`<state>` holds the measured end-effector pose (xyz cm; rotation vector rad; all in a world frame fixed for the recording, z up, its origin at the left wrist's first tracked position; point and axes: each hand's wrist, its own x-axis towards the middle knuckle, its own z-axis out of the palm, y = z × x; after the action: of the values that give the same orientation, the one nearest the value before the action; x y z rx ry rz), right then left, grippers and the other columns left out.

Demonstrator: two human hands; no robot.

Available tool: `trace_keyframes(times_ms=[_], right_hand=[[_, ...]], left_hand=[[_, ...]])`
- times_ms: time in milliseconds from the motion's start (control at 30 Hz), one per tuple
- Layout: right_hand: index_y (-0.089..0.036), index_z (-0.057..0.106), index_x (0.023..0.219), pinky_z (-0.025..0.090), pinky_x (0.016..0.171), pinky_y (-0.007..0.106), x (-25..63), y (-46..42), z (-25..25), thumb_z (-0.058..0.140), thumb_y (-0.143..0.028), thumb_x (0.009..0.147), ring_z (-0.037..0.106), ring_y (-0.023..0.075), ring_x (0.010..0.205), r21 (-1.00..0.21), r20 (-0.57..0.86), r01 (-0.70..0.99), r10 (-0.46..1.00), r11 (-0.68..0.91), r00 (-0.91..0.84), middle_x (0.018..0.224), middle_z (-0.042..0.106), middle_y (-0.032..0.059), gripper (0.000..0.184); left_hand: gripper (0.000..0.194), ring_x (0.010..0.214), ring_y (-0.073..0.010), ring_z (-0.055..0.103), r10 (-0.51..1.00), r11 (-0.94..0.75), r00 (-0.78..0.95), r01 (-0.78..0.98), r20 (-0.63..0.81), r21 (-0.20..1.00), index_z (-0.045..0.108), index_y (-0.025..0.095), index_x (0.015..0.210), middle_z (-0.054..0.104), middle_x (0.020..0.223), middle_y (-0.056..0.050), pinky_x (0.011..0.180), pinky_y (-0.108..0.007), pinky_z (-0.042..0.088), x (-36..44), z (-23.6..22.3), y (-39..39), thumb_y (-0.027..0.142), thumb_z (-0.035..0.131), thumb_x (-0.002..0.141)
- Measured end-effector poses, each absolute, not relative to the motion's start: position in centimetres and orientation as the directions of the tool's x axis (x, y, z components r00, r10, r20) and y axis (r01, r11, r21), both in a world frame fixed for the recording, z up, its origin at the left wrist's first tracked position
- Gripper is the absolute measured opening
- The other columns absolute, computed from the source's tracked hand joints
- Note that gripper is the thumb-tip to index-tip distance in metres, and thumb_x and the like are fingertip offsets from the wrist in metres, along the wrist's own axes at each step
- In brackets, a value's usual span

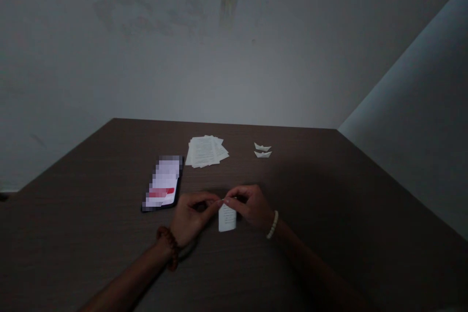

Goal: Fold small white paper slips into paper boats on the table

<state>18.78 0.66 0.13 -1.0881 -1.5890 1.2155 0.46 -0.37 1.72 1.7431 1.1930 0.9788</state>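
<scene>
A small folded piece of printed paper point(227, 218) hangs between my two hands, its upper edge pinched by the fingertips. My left hand point(190, 214) grips the top left corner between thumb and forefinger. On the other side, my right hand point(252, 204) pinches the top right part, covering that corner. Lines of print show on the side facing me. Beyond my right hand, two little white paper boats point(263, 154) lie one behind the other on the table.
A loose stack of printed paper sheets point(205, 151) lies behind my hands. To the left rests a phone point(163, 184) with its screen lit. The brown table point(109, 165) meets a grey wall point(226, 73) at its far edge.
</scene>
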Motion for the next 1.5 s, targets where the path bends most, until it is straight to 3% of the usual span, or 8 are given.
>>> trace_keyframes(times_ms=[333,1033,1500], right_hand=[[-0.014,0.070,0.075,0.046,0.059,0.022,18.89,0.84,-0.06,0.065,-0.029,0.077,0.059,0.0124,0.062,-0.966,0.152,0.159,0.949,0.201,-0.276,0.068,0.068,0.0016,0.015],[-0.014,0.069,0.076,0.043,0.052,0.022,18.85,0.70,0.07,0.067,-0.034,0.076,0.055,0.0112,0.056,-0.988,0.070,0.113,0.953,0.108,-0.296,0.065,0.064,0.0016,0.020],[-0.015,0.069,0.077,0.045,0.054,0.023,18.85,0.78,-0.10,0.067,-0.034,0.076,0.056,0.0116,0.058,-0.979,0.103,0.140,0.947,0.151,-0.304,0.066,0.065,0.0017,0.019]], left_hand=[[0.019,0.055,-0.0124,0.059,0.955,-0.282,0.193,0.370,0.224,0.885,0.073,0.015,0.077,0.067,0.061,-0.002,0.052,-0.020,0.048,0.71,1.96,-0.44,0.033,0.067,0.074],[0.023,0.061,-0.0153,0.060,0.968,-0.185,0.223,0.337,0.113,0.923,0.072,0.015,0.075,0.067,0.064,-0.003,0.056,-0.022,0.046,0.85,2.59,-0.62,0.037,0.064,0.077],[0.023,0.060,-0.0146,0.059,0.961,-0.229,0.236,0.377,0.146,0.898,0.071,0.015,0.073,0.067,0.064,-0.002,0.056,-0.022,0.046,0.78,2.57,-0.62,0.036,0.062,0.079]])
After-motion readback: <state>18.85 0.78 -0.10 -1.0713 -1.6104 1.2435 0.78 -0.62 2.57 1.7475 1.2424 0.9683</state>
